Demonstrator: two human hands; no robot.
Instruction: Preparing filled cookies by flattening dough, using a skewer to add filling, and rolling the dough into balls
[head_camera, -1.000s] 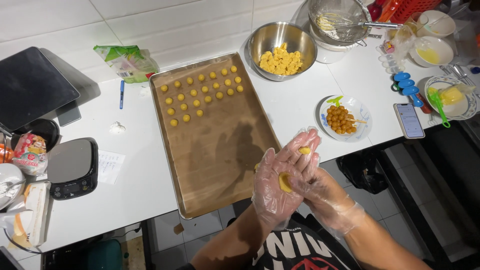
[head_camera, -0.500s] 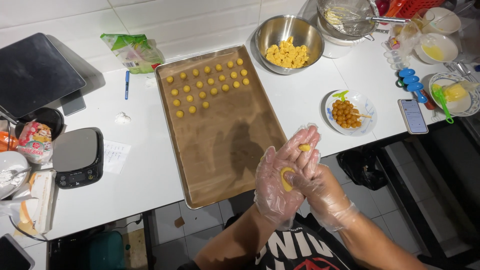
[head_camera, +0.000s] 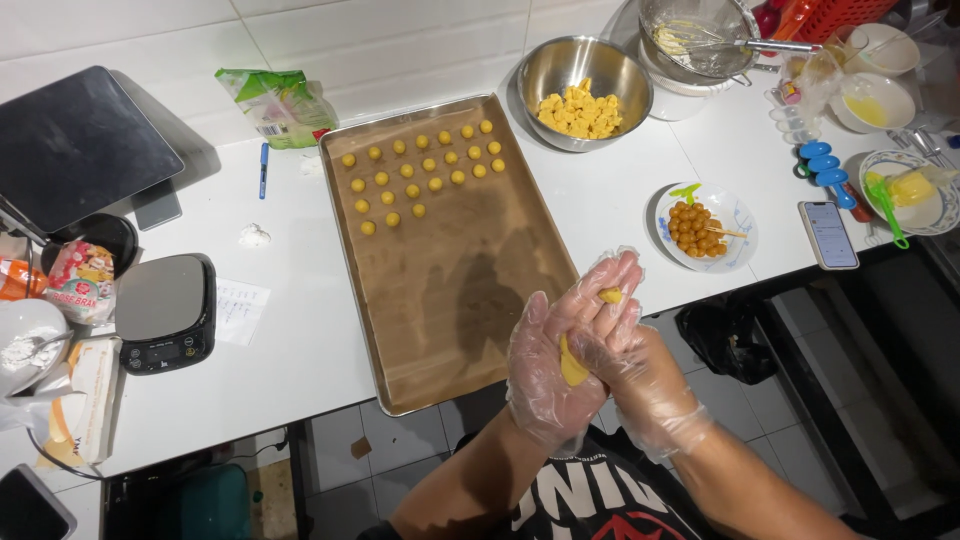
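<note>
White tiled wall, white counter, tiled floor

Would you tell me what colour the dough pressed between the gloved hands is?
Yellow: the piece of dough, best seen in the head view.

Beside a digital scale on the white counter: blue pen, smartphone, whisk bowl.

Gloved hands around yellow dough
</note>
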